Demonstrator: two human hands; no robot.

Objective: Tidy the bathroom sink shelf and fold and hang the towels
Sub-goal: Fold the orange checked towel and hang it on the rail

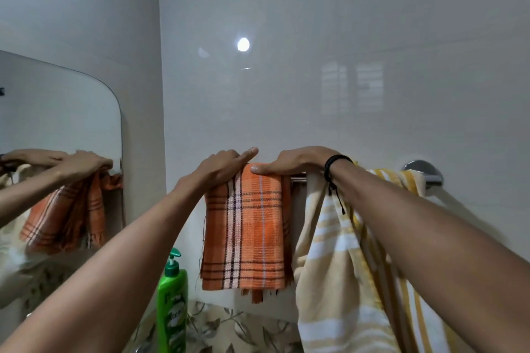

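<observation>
An orange plaid towel (246, 232) hangs folded over the metal towel bar (298, 179) on the white wall. My left hand (223, 166) lies on its top left fold, fingers closed over the cloth, index finger pointing right. On the top right edge rests my right hand (298, 162), thumb pressing the front of the fabric; a black band circles that wrist. A yellow and white striped towel (344, 266) hangs loosely on the same bar to the right, partly behind my right forearm.
A green pump bottle (172, 304) stands below the orange towel at the left. A leaf-patterned surface (229, 327) lies under the towels. A mirror (57, 137) on the left wall reflects my hands. The bar's chrome bracket (424, 170) sits at the right.
</observation>
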